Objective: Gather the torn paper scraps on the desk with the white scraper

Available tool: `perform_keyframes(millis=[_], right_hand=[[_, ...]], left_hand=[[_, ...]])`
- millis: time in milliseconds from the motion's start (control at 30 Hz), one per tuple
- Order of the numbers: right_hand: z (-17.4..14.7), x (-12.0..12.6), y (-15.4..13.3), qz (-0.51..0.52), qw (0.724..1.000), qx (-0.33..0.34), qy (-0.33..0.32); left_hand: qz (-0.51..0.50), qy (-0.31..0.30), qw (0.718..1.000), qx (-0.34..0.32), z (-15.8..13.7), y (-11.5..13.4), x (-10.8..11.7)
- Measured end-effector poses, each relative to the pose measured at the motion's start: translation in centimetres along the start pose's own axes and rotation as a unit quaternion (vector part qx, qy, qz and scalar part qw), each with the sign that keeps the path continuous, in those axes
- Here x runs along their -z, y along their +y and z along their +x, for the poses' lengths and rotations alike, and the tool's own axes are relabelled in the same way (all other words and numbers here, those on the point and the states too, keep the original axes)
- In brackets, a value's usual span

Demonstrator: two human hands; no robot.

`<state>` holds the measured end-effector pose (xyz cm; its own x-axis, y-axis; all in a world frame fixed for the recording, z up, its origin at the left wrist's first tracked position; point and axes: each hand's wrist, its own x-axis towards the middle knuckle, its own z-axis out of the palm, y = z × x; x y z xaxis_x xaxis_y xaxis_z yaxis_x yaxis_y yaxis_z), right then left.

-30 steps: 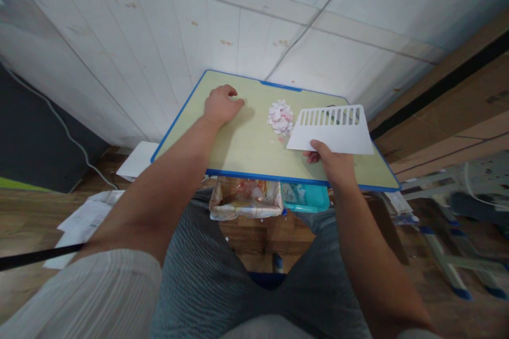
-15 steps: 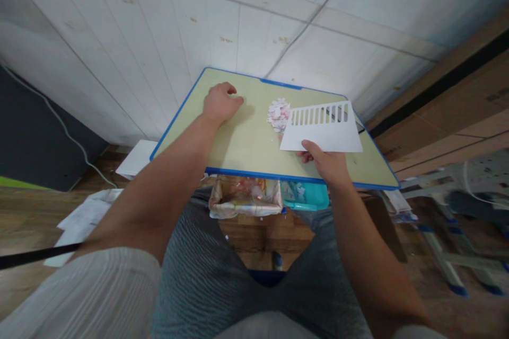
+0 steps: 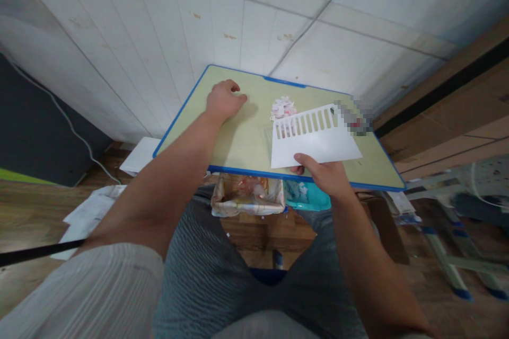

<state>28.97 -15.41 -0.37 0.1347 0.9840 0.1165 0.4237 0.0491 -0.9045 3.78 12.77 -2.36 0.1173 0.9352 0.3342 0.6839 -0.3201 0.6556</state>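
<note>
Lower left: off-white sleeve [image 3: 95, 288], finely ribbed lengthwise, ending near the elbow. Bottom centre: pale grey shirt front [image 3: 262, 327]. Lower middle: grey-blue trousers [image 3: 199, 270], surface crinkled (weave too blurred to make out). Both forearms [image 3: 175, 177] bare; sliver of pale sleeve [image 3: 419, 336] at lower right.

Dim, diffuse indoor light; soft shadow [image 3: 249, 112] on worktop [image 3: 246, 143] just right of left hand [image 3: 225, 99]. Ghosting along card [image 3: 316, 143]'s left side, mosaic patch [image 3: 355, 116] over worktop's far right corner. Wide-angle stretch toward frame edges.

From above the wearer's thighs [image 3: 199, 275], the head camera faces forward and down, the tabletop [image 3: 246, 143] near at twelve o'clock.
</note>
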Motion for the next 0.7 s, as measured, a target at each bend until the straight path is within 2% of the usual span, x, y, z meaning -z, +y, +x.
perform_keyframes(millis=[267,433,500,633,700], right_hand=[[0.1,0.1,-0.1,0.026,0.999,-0.004,-0.024],[0.0,0.0,0.4,0.046,0.999,-0.001,-0.004],[0.4,-0.1,0.8,0.068,0.997,0.001,0.029],[2.8,-0.1,1.7,0.114,0.978,-0.015,0.174],[4.2,0.0,2.0,0.102,0.972,-0.019,0.212]], left_hand=[[0.007,0.008,1.000,-0.004,0.1,-0.2,-0.2],[0.015,0.008,1.000,0.002,-0.2,0.2,0.0],[0.015,0.005,1.000,0.002,-0.3,0.3,0.2],[0.017,0.012,1.000,-0.002,-0.5,0.5,0.2],[0.022,0.016,1.000,-0.002,-0.6,0.7,0.2]])
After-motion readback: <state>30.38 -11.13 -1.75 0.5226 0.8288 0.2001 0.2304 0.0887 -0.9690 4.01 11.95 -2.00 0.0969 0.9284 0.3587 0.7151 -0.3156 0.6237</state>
